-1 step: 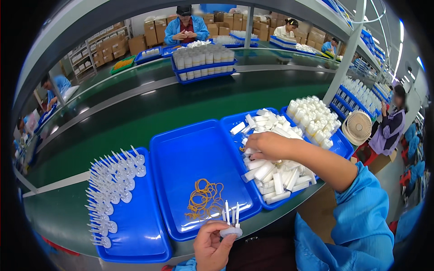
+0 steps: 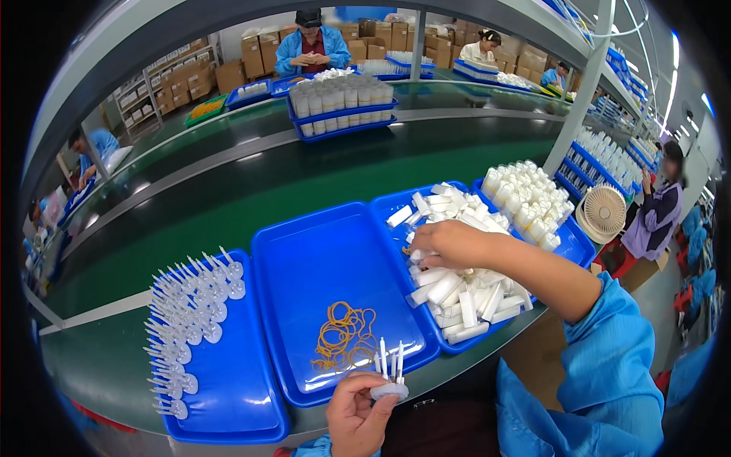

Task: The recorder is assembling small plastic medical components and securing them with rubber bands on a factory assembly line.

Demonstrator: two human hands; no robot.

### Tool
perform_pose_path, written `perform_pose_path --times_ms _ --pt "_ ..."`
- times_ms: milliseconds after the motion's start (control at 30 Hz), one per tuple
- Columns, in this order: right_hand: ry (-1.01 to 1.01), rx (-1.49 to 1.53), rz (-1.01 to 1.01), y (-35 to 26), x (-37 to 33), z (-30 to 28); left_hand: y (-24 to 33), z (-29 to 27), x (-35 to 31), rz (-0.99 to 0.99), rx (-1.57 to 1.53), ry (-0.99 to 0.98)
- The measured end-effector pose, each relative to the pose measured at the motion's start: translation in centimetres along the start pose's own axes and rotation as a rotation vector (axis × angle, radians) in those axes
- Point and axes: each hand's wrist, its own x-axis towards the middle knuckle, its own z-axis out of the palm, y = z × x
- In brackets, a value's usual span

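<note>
Near the lower edge, my left hand (image 2: 361,417) pinches a round whitish base with several upright thin prongs (image 2: 390,390), held between thumb and fingers. My right hand (image 2: 449,244) reaches across into a blue tray (image 2: 454,349) heaped with white rectangular blocks (image 2: 468,303). Its fingers are curled down among the blocks, and the fingertips are partly hidden, so what they grip does not show. Between the hands lies another blue tray (image 2: 304,259) with loose tan rubber bands (image 2: 343,335). Similar pronged bases (image 2: 190,305) stand in rows in the left blue tray (image 2: 236,396).
Clear-and-white cylindrical pieces (image 2: 527,199) fill a tray at the right, beside a beige fan (image 2: 603,213). Across the green table (image 2: 190,206) stand stacked trays of cups (image 2: 343,107). A grey post (image 2: 582,99) rises at the right. Other people work farther off.
</note>
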Motion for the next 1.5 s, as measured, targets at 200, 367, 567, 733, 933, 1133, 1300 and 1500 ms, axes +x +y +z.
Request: perform_pose_path --times_ms 200,367,567,733,933,1133,1300,1500 --pt "0.359 0.041 -0.502 -3.7 -0.6 -1.6 -0.7 0.2 0.7 0.155 0.14 -0.088" --pt "0.321 0.13 -0.628 -6.5 -2.2 -1.7 -1.6 0.1 0.9 0.22 0.247 -0.174" --pt "0.352 0.273 -0.621 -6.5 -2.9 -1.6 -1.0 0.4 0.7 0.098 0.112 -0.165" --pt "0.195 0.25 -0.565 -7.6 -3.9 -2.4 -0.5 -0.3 0.8 -0.036 -0.149 -0.158" --pt "0.048 0.497 -0.512 -9.2 -5.2 -3.0 0.5 -1.4 0.3 -0.017 0.029 -0.337" --pt "-0.002 0.729 -0.503 -9.8 -6.4 -1.9 1.7 -0.8 0.9 0.167 0.242 -0.448" --pt "0.05 0.803 -0.563 -10.7 -6.7 -1.9 0.7 -1.2 0.7 0.293 0.312 -0.489" --pt "0.032 0.783 -0.571 -11.5 -6.5 -1.9 0.7 -0.1 0.6 0.251 0.352 -0.313"
